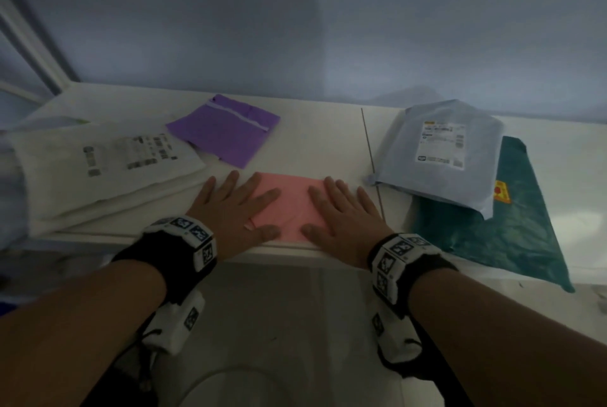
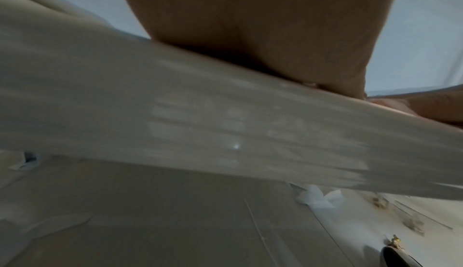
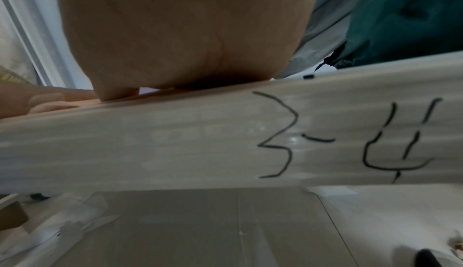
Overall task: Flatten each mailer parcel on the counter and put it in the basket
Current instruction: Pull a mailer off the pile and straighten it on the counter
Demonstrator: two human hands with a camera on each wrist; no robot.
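A pink mailer (image 1: 290, 206) lies flat at the front edge of the white counter (image 1: 315, 140). My left hand (image 1: 236, 206) presses on its left side with fingers straight and spread. On its right side my right hand (image 1: 341, 209) presses the same way. Both wrist views show only the heel of a palm, left (image 2: 263, 33) and right (image 3: 185, 33), on the counter's front edge (image 3: 225, 138). A purple mailer (image 1: 223, 130) lies behind the pink one. A white labelled mailer (image 1: 108, 163) sits at the left. No basket is in view.
A grey labelled mailer (image 1: 443, 153) lies at the right, overlapping a dark green mailer (image 1: 512, 219) that hangs over the counter's front edge. A wall (image 1: 328, 19) rises right behind the counter. Below the counter is pale floor (image 1: 289, 308).
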